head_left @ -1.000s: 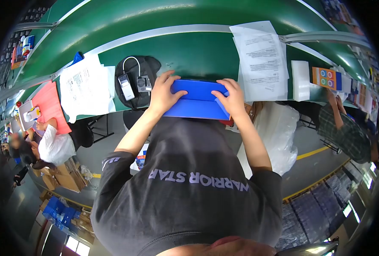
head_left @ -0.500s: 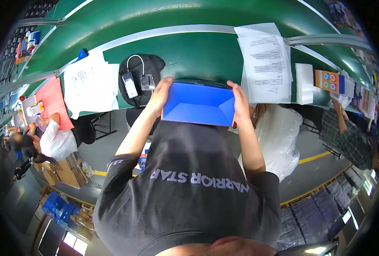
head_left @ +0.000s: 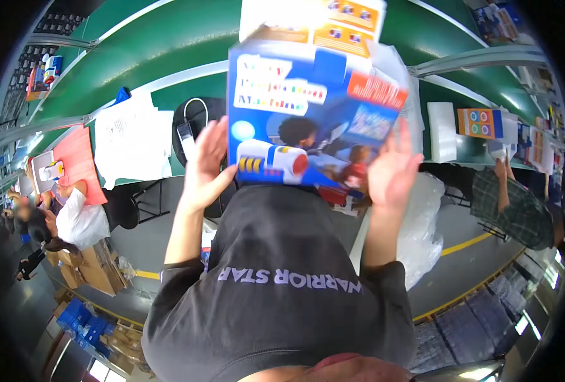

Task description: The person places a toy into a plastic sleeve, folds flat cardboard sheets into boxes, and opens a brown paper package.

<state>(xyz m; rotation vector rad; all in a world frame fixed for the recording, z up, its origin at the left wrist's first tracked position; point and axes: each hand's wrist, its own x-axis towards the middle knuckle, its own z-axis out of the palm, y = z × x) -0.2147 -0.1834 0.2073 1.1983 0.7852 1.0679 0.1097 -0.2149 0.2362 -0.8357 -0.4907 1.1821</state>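
Blurred, flat-sided blue cardboard box (head_left: 317,121), tilted, was between the left hand (head_left: 207,169) and right hand (head_left: 394,169), which were apart, fingers outstretched, contact unclear, orange-and-white panel (head_left: 340,38) above, smooth green tabletop (head_left: 181,92) behind.

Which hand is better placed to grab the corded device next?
Left, likely: the left hand is close beside the device; the right hand is across the box from it.
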